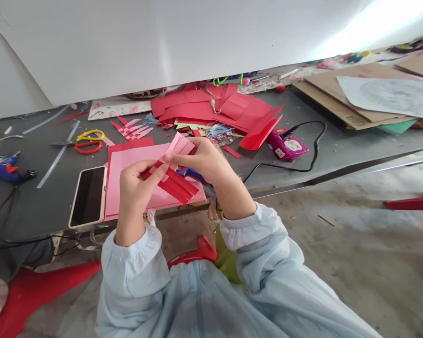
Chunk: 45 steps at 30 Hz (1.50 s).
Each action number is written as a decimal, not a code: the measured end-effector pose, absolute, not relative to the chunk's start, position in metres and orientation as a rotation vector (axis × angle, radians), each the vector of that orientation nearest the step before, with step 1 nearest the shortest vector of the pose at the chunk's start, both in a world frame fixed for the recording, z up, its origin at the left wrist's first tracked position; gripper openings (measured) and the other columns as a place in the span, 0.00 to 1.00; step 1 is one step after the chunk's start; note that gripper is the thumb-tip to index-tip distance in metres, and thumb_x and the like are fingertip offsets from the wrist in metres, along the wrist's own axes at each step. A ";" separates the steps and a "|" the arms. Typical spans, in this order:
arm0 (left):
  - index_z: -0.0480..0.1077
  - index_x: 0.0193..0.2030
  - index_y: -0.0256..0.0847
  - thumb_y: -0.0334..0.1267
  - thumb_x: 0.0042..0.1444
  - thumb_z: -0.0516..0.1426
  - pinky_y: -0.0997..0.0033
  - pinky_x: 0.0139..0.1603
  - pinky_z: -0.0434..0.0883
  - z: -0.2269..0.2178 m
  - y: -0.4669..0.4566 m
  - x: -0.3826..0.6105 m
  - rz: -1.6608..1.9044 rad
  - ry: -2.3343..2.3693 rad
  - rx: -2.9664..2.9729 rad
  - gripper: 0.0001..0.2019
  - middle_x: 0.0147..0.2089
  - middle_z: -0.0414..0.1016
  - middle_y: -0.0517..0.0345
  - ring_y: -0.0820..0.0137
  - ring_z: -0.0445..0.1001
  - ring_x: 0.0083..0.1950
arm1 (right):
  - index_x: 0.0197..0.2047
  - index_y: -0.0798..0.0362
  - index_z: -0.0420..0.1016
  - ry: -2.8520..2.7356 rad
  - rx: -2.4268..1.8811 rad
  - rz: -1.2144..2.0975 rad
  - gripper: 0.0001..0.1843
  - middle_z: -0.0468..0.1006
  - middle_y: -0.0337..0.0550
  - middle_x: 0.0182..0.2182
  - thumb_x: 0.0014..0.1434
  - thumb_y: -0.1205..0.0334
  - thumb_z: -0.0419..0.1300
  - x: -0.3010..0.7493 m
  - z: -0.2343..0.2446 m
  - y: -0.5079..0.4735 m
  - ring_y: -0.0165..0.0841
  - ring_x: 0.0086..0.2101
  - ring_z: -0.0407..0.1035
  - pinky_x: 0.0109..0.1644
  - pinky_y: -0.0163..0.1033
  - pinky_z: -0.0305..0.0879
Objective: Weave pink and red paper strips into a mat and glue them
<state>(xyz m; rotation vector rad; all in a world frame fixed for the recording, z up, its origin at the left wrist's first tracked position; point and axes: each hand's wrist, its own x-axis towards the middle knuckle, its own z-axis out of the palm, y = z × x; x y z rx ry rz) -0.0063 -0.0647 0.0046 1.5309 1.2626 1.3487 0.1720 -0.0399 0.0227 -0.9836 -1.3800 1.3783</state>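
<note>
My left hand and my right hand hold a woven piece of paper strips above the table's near edge. Its red strips fan down to the right and its pink strips point up. The left fingers pinch the red strips at the left. The right fingers pinch the middle where pink and red cross. Under the hands lies a pink paper sheet on a red sheet. Both sleeves are pale blue.
A phone lies left of the pink sheet. A pile of red paper, a pink glue gun with a black cable, a blue glue gun, yellow and red scissors handles and cardboard cover the grey table. A red stool stands below.
</note>
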 end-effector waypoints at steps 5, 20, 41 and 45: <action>0.81 0.30 0.43 0.47 0.49 0.70 0.76 0.30 0.69 0.006 -0.065 -0.006 1.346 1.272 1.540 0.10 0.25 0.79 0.60 0.75 0.72 0.27 | 0.27 0.54 0.76 -1.377 -0.967 1.318 0.20 0.72 0.34 0.20 0.46 0.47 0.75 0.175 0.018 -0.036 0.24 0.20 0.62 0.24 0.33 0.60; 0.81 0.31 0.42 0.48 0.47 0.71 0.73 0.31 0.73 0.004 -0.064 -0.007 1.333 1.291 1.492 0.12 0.25 0.79 0.59 0.72 0.75 0.27 | 0.22 0.52 0.68 -1.285 -0.926 1.250 0.31 0.65 0.34 0.20 0.49 0.32 0.68 0.185 0.022 -0.034 0.23 0.21 0.60 0.23 0.32 0.61; 0.80 0.28 0.40 0.45 0.43 0.72 0.73 0.31 0.73 0.011 -0.067 -0.005 1.305 1.332 1.488 0.11 0.25 0.78 0.59 0.72 0.74 0.27 | 0.27 0.54 0.79 -1.219 -0.945 1.151 0.17 0.75 0.38 0.23 0.51 0.48 0.72 0.201 0.021 -0.030 0.25 0.24 0.65 0.26 0.32 0.63; 0.79 0.27 0.40 0.45 0.40 0.72 0.73 0.30 0.73 0.013 -0.066 -0.003 1.324 1.325 1.442 0.13 0.23 0.77 0.59 0.72 0.74 0.26 | 0.27 0.54 0.79 -1.217 -0.942 1.087 0.16 0.74 0.38 0.22 0.52 0.49 0.71 0.207 0.020 -0.029 0.25 0.24 0.65 0.26 0.32 0.62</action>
